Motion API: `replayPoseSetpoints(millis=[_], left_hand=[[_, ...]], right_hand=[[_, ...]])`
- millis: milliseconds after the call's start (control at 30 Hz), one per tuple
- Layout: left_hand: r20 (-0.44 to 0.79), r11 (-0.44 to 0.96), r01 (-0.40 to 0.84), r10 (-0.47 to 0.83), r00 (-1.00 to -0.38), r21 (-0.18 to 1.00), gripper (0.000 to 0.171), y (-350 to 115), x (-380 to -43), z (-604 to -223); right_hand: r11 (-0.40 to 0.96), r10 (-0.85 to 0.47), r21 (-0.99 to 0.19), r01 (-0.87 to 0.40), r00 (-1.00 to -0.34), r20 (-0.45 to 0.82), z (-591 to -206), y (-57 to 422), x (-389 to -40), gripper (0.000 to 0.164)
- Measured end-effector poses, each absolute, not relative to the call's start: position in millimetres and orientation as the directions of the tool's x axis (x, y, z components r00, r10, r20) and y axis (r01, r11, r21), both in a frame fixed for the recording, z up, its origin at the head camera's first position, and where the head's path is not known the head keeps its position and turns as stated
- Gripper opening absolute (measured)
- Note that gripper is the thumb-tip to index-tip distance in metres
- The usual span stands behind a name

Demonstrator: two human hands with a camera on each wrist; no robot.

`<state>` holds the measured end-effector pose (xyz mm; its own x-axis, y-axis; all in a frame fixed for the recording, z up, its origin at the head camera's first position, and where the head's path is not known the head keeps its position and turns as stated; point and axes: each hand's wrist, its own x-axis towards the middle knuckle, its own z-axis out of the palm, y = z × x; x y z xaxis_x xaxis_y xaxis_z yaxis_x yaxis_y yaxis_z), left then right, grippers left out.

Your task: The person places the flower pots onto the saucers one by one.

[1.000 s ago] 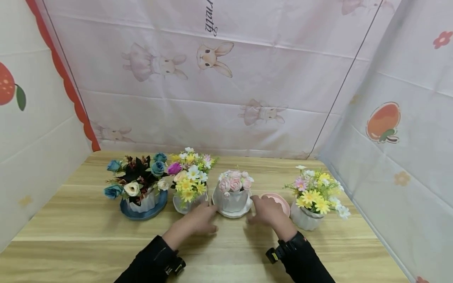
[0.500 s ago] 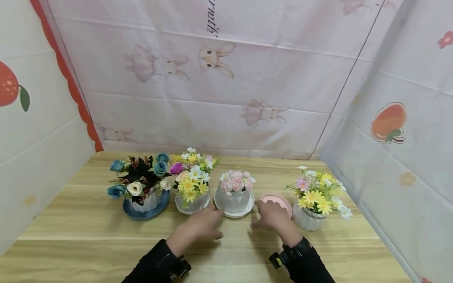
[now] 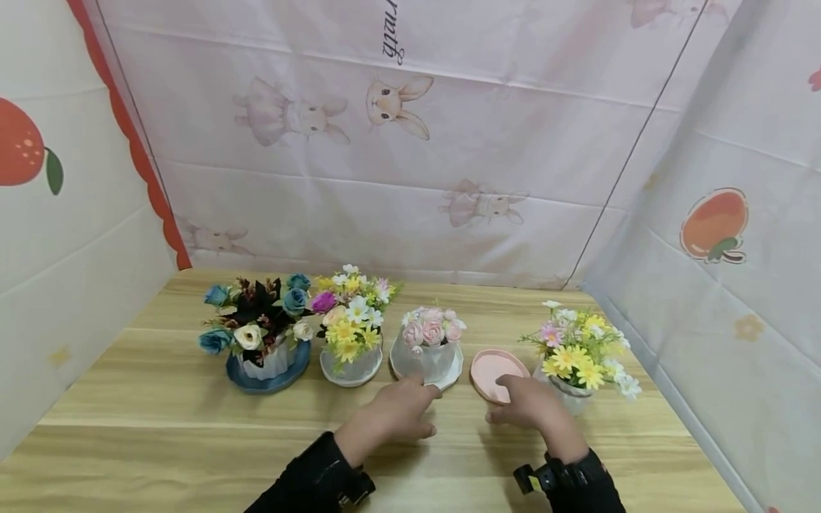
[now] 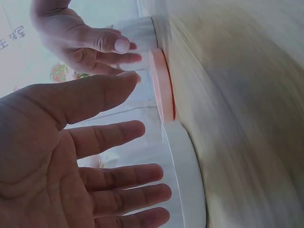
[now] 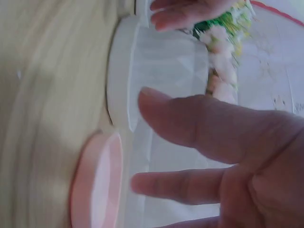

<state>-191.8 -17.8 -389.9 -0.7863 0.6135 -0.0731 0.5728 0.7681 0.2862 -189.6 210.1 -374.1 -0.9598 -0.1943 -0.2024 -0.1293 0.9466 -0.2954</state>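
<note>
My left hand (image 3: 393, 415) hovers before a white pot of pink roses (image 3: 432, 329) on a white scalloped saucer (image 3: 457, 365). Its fingers are spread in the left wrist view and hold nothing. My right hand (image 3: 534, 405) is over the near right edge of a pink saucer (image 3: 491, 365), which carries no pot. It lies just left of the pot of yellow daisies (image 3: 571, 362), partly covering that white pot. Thumb and fingers stand apart in the right wrist view, with nothing between them. Whether either hand touches anything is unclear.
Farther left, a pot of mixed flowers (image 3: 349, 331) stands on a white saucer (image 3: 351, 381). Beyond it, a pot of blue and white roses (image 3: 256, 335) stands on a blue saucer (image 3: 256, 388). Printed cloth walls (image 3: 398, 235) surround the wooden table (image 3: 160, 427).
Both hands have moved to the right: the left from the mixed-flower pot to before the pink roses, the right across the pink saucer toward the daisy pot. The pots appear in the same places.
</note>
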Motion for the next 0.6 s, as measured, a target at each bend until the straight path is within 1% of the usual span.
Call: replayPoseSetpoints(millis=[100,267,333,433,500,600], left_hand=[[-0.059,0.76,0.577,0.619,-0.783,0.3,0.046,-10.7,-193.4,-391.8],[-0.051,0.745,0.546,0.607,-0.793,0.383,0.045,-0.1,-196.1,-397.2],[-0.047,0.733,0.521,0.597,-0.801,0.437,0.044,4.3,-197.9,-399.5],[-0.043,0.72,0.476,0.572,-0.819,0.505,0.043,10.9,-200.6,-401.9],[-0.046,0.717,0.438,0.546,-0.837,0.542,0.043,15.1,-202.9,-403.2],[-0.066,0.708,0.373,0.508,-0.859,0.6,0.042,21.3,-205.7,-404.3]], right_hand=[[0.951,-0.179,-0.293,-0.097,-0.947,-0.266,-368.6,219.4,-188.0,0.06],[0.946,-0.205,-0.308,-0.098,-0.919,-0.337,-360.2,236.6,-184.8,0.049],[0.941,-0.209,-0.328,-0.086,-0.909,-0.36,-357.1,243.9,-183.0,0.049],[0.928,-0.198,-0.369,-0.042,-0.897,-0.395,-353.7,255.0,-182.2,0.054],[0.923,-0.212,-0.383,-0.047,-0.891,-0.402,-352.1,262.4,-182.4,0.056],[0.919,-0.214,-0.392,-0.041,-0.887,-0.409,-350.2,273.5,-181.8,0.054]])
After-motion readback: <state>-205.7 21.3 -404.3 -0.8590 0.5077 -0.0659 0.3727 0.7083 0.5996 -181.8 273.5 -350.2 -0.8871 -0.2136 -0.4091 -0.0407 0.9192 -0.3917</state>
